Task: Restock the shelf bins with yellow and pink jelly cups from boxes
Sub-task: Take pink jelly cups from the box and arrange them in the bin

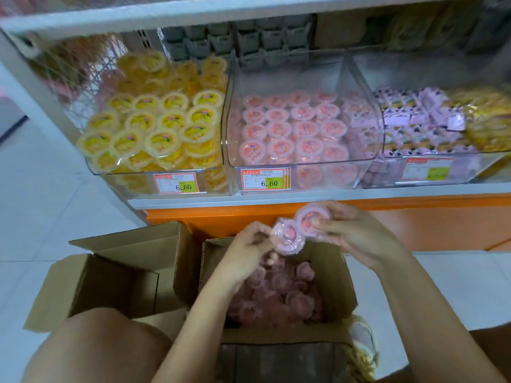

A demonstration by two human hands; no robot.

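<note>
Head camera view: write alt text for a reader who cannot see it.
The left hand and right hand hold a wrapped pair of pink jelly cups above an open cardboard box of more. On the shelf behind, yellow cups and pink cups fill clear bins.

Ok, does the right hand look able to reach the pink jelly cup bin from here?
Probably yes. The right hand, gripping pink jelly cups, is just below the shelf edge; the pink jelly cup bin is open-topped above it with nothing between.

Two pink jelly cups [289,240], seemingly joined, above box [333,272].
</note>
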